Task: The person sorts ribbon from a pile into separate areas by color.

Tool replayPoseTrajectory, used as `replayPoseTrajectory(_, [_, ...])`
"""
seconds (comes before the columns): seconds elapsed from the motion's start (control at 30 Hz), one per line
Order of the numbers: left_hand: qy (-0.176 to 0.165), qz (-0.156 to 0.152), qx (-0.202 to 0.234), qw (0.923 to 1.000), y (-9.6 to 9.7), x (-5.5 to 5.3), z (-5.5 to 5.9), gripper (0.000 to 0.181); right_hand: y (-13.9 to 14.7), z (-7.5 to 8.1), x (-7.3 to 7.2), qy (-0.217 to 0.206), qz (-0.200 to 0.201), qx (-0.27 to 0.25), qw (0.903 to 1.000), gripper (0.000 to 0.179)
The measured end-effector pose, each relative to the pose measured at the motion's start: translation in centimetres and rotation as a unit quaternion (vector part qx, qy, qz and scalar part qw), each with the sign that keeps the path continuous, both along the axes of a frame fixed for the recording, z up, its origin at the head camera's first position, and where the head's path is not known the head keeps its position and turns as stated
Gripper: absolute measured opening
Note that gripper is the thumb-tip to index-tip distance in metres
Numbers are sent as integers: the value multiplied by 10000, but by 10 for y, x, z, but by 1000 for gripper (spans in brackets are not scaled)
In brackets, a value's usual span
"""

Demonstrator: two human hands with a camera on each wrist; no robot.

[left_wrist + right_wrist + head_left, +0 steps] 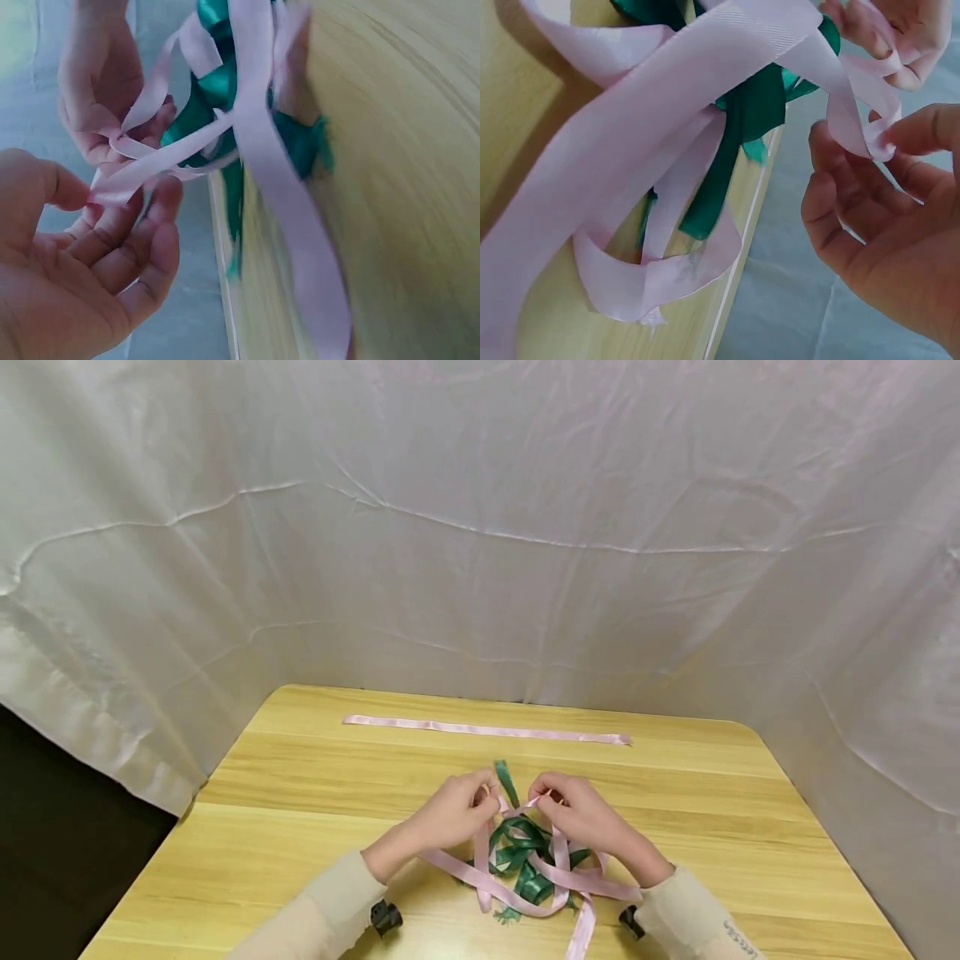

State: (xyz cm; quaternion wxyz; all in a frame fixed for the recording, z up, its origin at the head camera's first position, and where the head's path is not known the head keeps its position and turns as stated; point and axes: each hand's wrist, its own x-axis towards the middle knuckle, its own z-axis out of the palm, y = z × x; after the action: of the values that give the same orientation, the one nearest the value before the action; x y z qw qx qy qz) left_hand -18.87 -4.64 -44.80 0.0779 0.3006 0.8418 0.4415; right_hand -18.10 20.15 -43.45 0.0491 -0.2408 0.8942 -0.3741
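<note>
Held up over the bench point(300, 860), pink ribbon point(169, 154) was pinched between thumb and fingers by the left hand point(459, 810), and pinched again, just across, by the right hand point(581, 814); whether one strand or two was gripped could not be told! The grips were set close together, seemingly so the raised loops could be controlled clear of the tangle below. And what a tangle: green ribbon point(761, 109) was looped through broad pink bands, some green ends frayed to threads. A satin sheen was worn by both colours, fine ribbing shown on the pink. Farther back, a pink strip point(487, 729) was laid flat, nearly straight, perhaps kept apart against snagging.
</note>
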Motion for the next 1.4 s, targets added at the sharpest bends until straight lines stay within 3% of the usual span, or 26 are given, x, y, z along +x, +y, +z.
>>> replayPoseTrajectory(0.17, [-346,-195,454,9982,-1,-2,7,13,-4,2,0,-194,17,137,9997,25])
replayPoseTrajectory(0.37, [-321,-807,743,9934,-1,-2,14,16,-9,6,-1,-102,535,-156,9984,33])
replayPoseTrajectory(0.5, [-164,-934,708,9930,-2,-3,19,14,-12,11,0,-293,742,-531,9954,34])
replayPoseTrajectory(0.7, [8,-781,528,9955,-6,-2,28,17,-14,19,3,-545,518,-1075,9914,27])
replayPoseTrajectory(0.97, [381,-520,361,9973,-14,-2,37,18,-11,27,2,-310,378,-1343,9897,19])
replayPoseTrajectory(1.4, [1139,414,233,9924,-45,-8,49,18,10,38,-1,-130,150,-1713,9850,16])
